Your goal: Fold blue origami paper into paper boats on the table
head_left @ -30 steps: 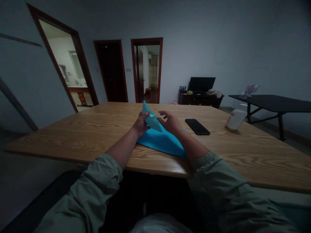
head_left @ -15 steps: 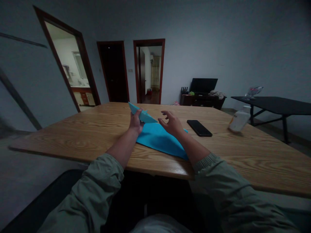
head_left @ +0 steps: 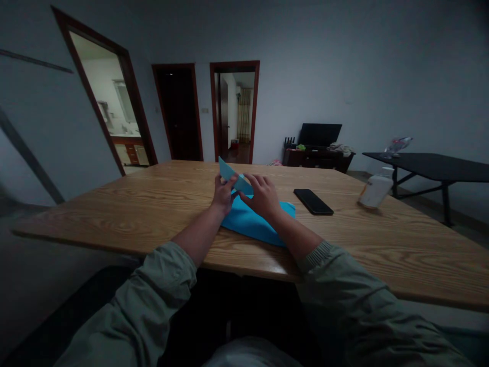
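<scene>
Gently, my left hand (head_left: 223,194) and right hand (head_left: 263,196) pinch the light, soft folded blue paper (head_left: 252,223) near its crease, fingers closed, above the wooden desk (head_left: 114,219).

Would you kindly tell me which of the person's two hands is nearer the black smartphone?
The right hand, beside the phone; the left hand is farther off, across the folded blue paper.

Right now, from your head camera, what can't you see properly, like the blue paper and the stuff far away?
Head view:
The middle of the blue folded paper: hidden behind the left hand and right hand.
Any writing on the white bottle: too small and blurred.
The see-through thing on the black table: too small to tell what it is.
</scene>
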